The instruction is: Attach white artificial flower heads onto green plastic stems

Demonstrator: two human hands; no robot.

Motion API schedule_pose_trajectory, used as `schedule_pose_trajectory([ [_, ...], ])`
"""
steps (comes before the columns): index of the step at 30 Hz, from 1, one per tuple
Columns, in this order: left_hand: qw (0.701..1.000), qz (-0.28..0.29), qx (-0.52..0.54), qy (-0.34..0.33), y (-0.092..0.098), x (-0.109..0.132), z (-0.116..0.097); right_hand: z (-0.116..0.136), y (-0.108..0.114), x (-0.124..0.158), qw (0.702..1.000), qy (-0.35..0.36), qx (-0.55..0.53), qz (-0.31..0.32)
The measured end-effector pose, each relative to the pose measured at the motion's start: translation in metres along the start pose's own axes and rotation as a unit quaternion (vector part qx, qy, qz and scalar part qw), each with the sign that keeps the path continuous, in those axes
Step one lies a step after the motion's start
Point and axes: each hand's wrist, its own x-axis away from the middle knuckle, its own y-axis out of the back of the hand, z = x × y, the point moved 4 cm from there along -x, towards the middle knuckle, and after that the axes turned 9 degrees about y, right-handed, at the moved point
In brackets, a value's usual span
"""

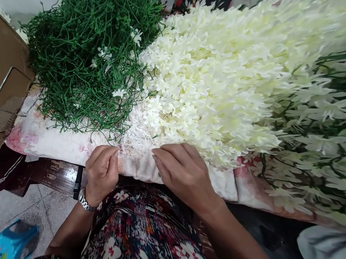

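My left hand point(102, 173) is closed, thumb against the curled fingers, at the front edge of the cushion; anything in the pinch is too small to make out. Just beyond it lie the lowest strands of a heap of green plastic stems point(87, 53). My right hand point(185, 176) also has its thumb and fingers pressed together, and what they hold, if anything, is hidden. Between and behind the hands rests a small pile of thin white stamen-like threads point(137, 133). A large mound of cream-white artificial flower heads point(209, 85) spreads behind my right hand.
A floral padded cushion point(58, 139) carries the heaps. White flowers on green stems point(318, 143) lie at the right. A cardboard box point(8, 69) with a wire handle point(4, 86) stands at left. A blue plastic stool point(11, 241) is on the floor.
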Motion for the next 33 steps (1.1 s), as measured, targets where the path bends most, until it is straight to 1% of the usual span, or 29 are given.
schedule_pose_trajectory([
  [2, 0.999, 0.0, -0.033, -0.011, 0.003, 0.0, 0.005, 0.002, -0.007, -0.011, 0.999, 0.015, -0.003, 0.029],
  [6, 0.997, 0.009, -0.063, -0.031, 0.002, 0.002, 0.009, 0.007, -0.016, -0.024, 0.999, 0.024, 0.006, 0.036],
  [8, 0.996, 0.012, -0.085, -0.032, 0.0, 0.002, 0.011, 0.009, -0.021, -0.026, 0.998, 0.025, 0.021, 0.053],
  [11, 0.993, 0.051, -0.104, -0.028, -0.004, 0.002, 0.009, 0.013, -0.028, -0.027, 0.996, 0.029, 0.043, 0.079],
  [13, 0.992, 0.086, -0.085, -0.037, -0.007, 0.002, 0.004, 0.013, -0.028, -0.026, 0.996, 0.03, 0.037, 0.074],
  [15, 0.993, 0.102, -0.039, -0.052, -0.008, 0.003, -0.001, 0.012, -0.026, -0.024, 0.998, 0.025, 0.024, 0.058],
  [17, 0.995, 0.079, 0.012, -0.059, -0.005, 0.003, -0.002, 0.008, -0.024, -0.021, 0.999, 0.019, 0.019, 0.04],
  [19, 0.998, 0.024, 0.028, -0.047, 0.002, 0.0, 0.002, 0.005, -0.022, -0.019, 0.999, 0.016, 0.015, 0.025],
  [21, 0.999, -0.025, -0.006, -0.025, 0.008, -0.006, 0.008, 0.004, -0.022, -0.018, 1.0, 0.017, 0.009, 0.015],
  [22, 0.999, -0.035, -0.033, -0.015, 0.01, -0.01, 0.011, 0.004, -0.023, -0.018, 1.0, 0.018, 0.005, 0.013],
  [25, 0.994, -0.04, -0.099, -0.006, 0.015, -0.024, 0.014, 0.006, -0.024, -0.019, 1.0, 0.026, -0.009, 0.011],
  [28, 0.984, -0.073, -0.159, -0.015, 0.02, -0.041, 0.015, 0.009, -0.025, -0.021, 0.999, 0.037, -0.02, 0.017],
  [29, 0.979, -0.076, -0.188, -0.022, 0.02, -0.047, 0.015, 0.009, -0.026, -0.021, 0.999, 0.039, -0.02, 0.02],
  [31, 0.964, -0.041, -0.258, -0.047, 0.016, -0.058, 0.017, 0.01, -0.025, -0.021, 0.999, 0.04, -0.021, 0.023],
  [33, 0.955, -0.023, -0.288, -0.069, 0.013, -0.064, 0.019, 0.01, -0.024, -0.021, 0.999, 0.041, -0.022, 0.023],
])
